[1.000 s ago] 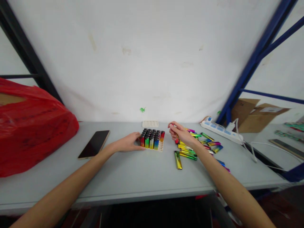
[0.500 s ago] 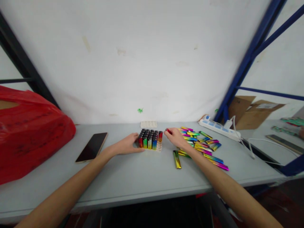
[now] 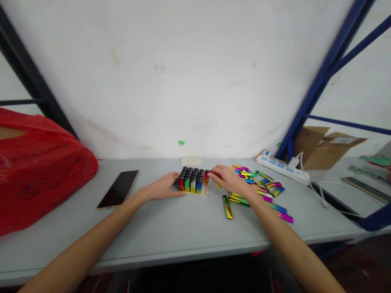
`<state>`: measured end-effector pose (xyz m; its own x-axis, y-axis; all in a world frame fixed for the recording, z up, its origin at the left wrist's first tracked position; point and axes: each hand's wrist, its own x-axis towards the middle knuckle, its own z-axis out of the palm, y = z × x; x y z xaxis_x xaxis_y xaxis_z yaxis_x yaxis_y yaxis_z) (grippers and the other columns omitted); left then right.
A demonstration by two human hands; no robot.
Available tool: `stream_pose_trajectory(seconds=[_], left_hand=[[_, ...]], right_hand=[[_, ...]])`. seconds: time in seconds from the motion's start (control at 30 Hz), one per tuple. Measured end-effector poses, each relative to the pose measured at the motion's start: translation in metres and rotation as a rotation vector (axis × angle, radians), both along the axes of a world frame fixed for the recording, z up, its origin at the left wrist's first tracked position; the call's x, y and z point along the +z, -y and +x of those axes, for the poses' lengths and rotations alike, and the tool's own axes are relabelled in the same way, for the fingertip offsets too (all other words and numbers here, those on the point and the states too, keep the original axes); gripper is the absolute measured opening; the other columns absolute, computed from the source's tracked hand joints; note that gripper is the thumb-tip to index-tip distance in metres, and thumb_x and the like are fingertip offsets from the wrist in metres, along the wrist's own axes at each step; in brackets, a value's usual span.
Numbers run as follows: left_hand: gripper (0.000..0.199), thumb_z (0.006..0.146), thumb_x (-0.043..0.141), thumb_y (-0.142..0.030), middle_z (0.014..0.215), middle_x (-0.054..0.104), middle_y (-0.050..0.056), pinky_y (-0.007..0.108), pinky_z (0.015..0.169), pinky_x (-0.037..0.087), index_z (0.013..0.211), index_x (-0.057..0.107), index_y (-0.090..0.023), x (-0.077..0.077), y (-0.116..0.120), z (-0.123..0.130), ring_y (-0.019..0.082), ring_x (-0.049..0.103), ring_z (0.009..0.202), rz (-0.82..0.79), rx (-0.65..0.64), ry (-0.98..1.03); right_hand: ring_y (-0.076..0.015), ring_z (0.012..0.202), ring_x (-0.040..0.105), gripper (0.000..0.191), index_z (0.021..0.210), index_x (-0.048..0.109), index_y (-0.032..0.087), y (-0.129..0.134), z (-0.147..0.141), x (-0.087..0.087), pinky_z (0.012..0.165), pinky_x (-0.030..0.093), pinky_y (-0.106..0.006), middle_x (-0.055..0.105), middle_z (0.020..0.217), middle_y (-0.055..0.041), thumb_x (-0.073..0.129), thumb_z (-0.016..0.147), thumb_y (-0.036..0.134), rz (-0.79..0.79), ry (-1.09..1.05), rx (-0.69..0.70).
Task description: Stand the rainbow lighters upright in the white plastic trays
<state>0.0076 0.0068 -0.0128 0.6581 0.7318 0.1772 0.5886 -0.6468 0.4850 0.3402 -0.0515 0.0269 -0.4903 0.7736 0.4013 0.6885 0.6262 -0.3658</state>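
Observation:
Rows of upright lighters [image 3: 193,183] with black tops stand in a pale tray [image 3: 205,191], whose right front slots show bare. My left hand [image 3: 165,186] is at the left side of this block, thumb and fingers curved around its corner. At the block's right edge, my right hand [image 3: 224,178] has its fingers closed on a lighter [image 3: 218,185], of which only a yellow end shows below them. A pile of shiny coloured lighters [image 3: 259,187] lies to the right, partly behind my right forearm. One yellow-green lighter [image 3: 227,206] lies apart, nearer the front.
Against the wall rests a second pale tray [image 3: 191,160]. A phone [image 3: 118,189] and a red plastic bag [image 3: 45,171] are on the left. On the right are a white power strip [image 3: 282,167] with cables, a cardboard box [image 3: 328,150] and a blue metal frame [image 3: 317,87].
My right hand has moved left from beside the pile to the right edge of the block, carrying a lighter. My left hand stays at the block's left side.

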Motion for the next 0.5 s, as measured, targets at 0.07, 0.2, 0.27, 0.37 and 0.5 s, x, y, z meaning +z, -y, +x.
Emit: stream_pose_trajectory(seconds=[0.07,0.2,0.27,0.37,0.5], left_hand=[[0.065,0.08,0.082,-0.07,0.123,0.078,0.011,0.045,0.104,0.057,0.124,0.074,-0.023,-0.003,-0.0018,-0.0006,0.037,0.073,0.115,-0.001,-0.004,0.004],[0.066,0.081,0.081,-0.07,0.125,0.077,0.011,0.044,0.106,0.056,0.125,0.074,-0.022,-0.0078,-0.0043,-0.0009,0.038,0.071,0.118,-0.007,-0.012,0.002],[0.066,0.081,0.081,-0.07,0.124,0.077,0.012,0.044,0.107,0.056,0.126,0.074,-0.022,-0.0089,-0.0048,-0.0007,0.037,0.071,0.118,-0.008,-0.01,0.003],[0.065,0.083,0.08,-0.069,0.125,0.076,0.012,0.045,0.109,0.055,0.126,0.073,-0.022,-0.0081,-0.0042,-0.0002,0.037,0.07,0.118,-0.001,-0.015,-0.007],[0.062,0.085,0.078,-0.069,0.124,0.076,0.012,0.045,0.109,0.055,0.125,0.073,-0.023,-0.0033,-0.0006,0.0005,0.036,0.07,0.118,0.013,-0.033,-0.021]], right_hand=[[-0.0163,0.071,0.059,0.043,0.084,0.064,0.02,-0.0009,-0.0025,-0.0025,0.07,0.039,-0.028,0.067,0.076,-0.0019,0.051,0.116,0.045,-0.016,0.035,-0.023],[-0.0164,0.067,0.066,0.039,0.087,0.067,0.02,-0.0041,-0.0027,-0.008,0.068,0.041,-0.026,0.075,0.074,-0.0013,0.057,0.115,0.046,-0.086,-0.044,-0.057],[-0.0176,0.071,0.072,0.037,0.089,0.069,0.02,-0.0047,-0.001,-0.009,0.07,0.045,-0.026,0.08,0.08,-0.0031,0.059,0.114,0.045,-0.137,-0.07,-0.043],[-0.0191,0.076,0.077,0.031,0.092,0.07,0.02,-0.0029,-0.0003,-0.0076,0.072,0.048,-0.026,0.083,0.085,-0.0052,0.061,0.113,0.041,-0.206,-0.035,-0.037],[-0.0188,0.077,0.076,0.025,0.099,0.071,0.019,0.0023,-0.0061,-0.0015,0.074,0.048,-0.026,0.082,0.085,-0.0054,0.059,0.115,0.035,-0.243,0.059,-0.028]])
